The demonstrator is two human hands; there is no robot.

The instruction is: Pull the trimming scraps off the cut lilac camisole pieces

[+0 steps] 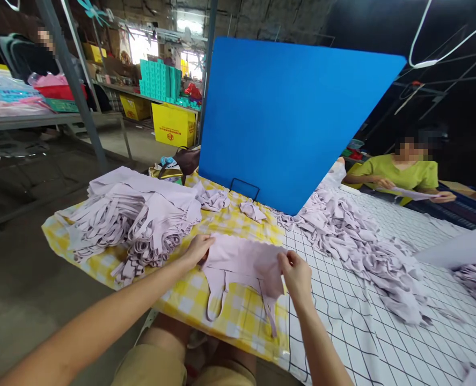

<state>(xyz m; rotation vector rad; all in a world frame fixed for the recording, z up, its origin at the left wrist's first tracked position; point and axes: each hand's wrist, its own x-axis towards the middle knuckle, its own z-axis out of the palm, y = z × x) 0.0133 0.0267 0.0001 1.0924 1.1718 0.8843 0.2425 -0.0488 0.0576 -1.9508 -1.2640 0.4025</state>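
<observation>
Stretched between my two hands is a pale lilac strappy top (243, 257), its scalloped edge facing away from me and its straps hanging toward me over the yellow checked cloth. My left hand (199, 249) pinches its left corner. The right corner is gripped between the thumb and fingers of my right hand (296, 271). Just left of my left hand rises a thick stack of like lilac garments (141, 201), straps dangling from its near side. To the right of my right hand spreads a loose heap of lilac garments (354, 241).
A tall blue board (290, 118) stands upright on the table behind the garment. The tabletop has a yellow checked cover (238, 327) and a white grid cover (334, 321). Across the table, a person in a yellow-green shirt (407, 171) holds a lilac piece. Yellow boxes (173, 126) stand beyond.
</observation>
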